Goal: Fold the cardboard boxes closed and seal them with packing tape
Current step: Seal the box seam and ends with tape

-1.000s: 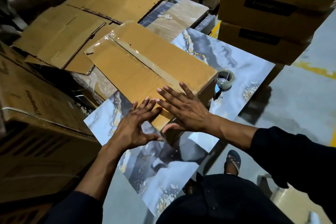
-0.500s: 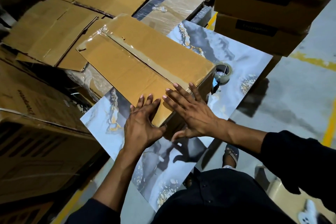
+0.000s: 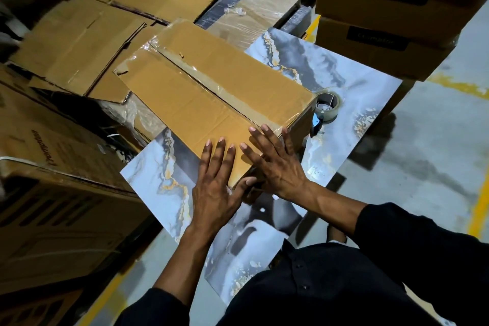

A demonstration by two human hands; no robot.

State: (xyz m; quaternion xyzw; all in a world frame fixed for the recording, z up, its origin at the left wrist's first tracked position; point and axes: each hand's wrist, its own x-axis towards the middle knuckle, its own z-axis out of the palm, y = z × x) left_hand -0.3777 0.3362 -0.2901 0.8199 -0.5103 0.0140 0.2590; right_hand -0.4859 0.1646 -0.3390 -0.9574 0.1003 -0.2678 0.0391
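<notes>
Box: cardboard box (image 3: 211, 92) lies on the marble-patterned board (image 3: 357, 92), flaps down, clear tape along the seam.
Left hand (image 3: 214, 180): fingers straight, flat on the near end — pressing.
Right hand (image 3: 275, 161): fingers spread, flat on the near corner.
Tape roll (image 3: 328, 106): just beside the box — untouched.

The person wears a dark, near-black long-sleeved shirt (image 3: 330, 286) with small dark buttons running down its front. Both sleeves are pushed back from the wrists, leaving the forearms bare: the left sleeve (image 3: 156, 307) ends near the elbow, the right sleeve (image 3: 423, 241) partway up the forearm. The left hand (image 3: 214, 188) and right hand (image 3: 277, 167) are bare, with short, pale fingernails on the fingers (image 3: 221, 156).
</notes>
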